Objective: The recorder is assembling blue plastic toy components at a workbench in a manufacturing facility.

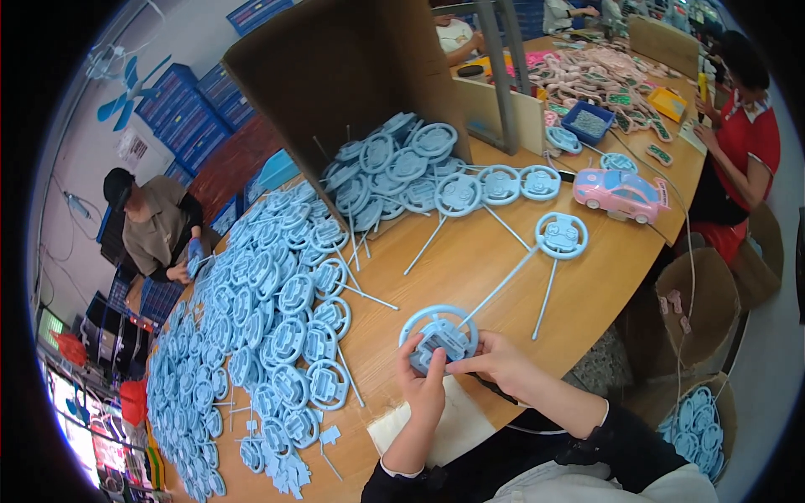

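Observation:
Above the near edge of the table I hold a light-blue toy steering wheel (449,334) with a thin rod reaching up and to the right. My left hand (426,387) grips its lower left side, thumb over the middle part. Closed against its lower right rim are the fingers of my right hand (503,367). A dark cord-like thing (495,389) runs just under my right hand; what it belongs to is hidden. Beyond the held wheel lies another blue toy steering wheel (562,235) with a rod. A pale board (453,423) lies beneath my hands.
A big heap of blue steering wheels (277,310) covers the table's left; more fill a tipped cardboard box (335,75). A pink toy car (620,194) and a blue tray (589,122) stand at right. Co-workers sit left and right. Cardboard boxes (688,302) stand beside the table.

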Demonstrator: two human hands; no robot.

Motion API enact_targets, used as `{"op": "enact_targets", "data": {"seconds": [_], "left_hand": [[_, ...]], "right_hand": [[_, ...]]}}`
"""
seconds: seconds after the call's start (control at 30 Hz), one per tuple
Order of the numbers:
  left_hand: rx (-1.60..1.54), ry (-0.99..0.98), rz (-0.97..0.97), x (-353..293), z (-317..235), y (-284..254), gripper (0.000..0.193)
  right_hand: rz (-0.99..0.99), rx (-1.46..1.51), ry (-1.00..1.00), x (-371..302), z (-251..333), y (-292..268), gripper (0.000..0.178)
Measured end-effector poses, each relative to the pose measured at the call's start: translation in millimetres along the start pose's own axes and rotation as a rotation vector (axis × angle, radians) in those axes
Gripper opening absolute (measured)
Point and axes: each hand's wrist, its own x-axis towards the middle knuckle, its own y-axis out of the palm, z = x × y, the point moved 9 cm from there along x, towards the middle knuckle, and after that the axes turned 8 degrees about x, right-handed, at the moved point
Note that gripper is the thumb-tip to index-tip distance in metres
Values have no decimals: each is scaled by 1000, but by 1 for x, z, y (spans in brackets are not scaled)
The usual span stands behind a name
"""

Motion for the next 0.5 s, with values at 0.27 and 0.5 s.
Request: {"op": "enact_targets", "data": {"seconds": [0.27, 0.5], "left_hand": [[-132, -44, -28, 1, 10, 4, 35], [-246, -120, -3, -1, 23, 6, 38]], "right_hand": [[-27, 21, 21, -2, -1, -3, 34], [27, 185, -11, 16, -18, -13, 33]]}}
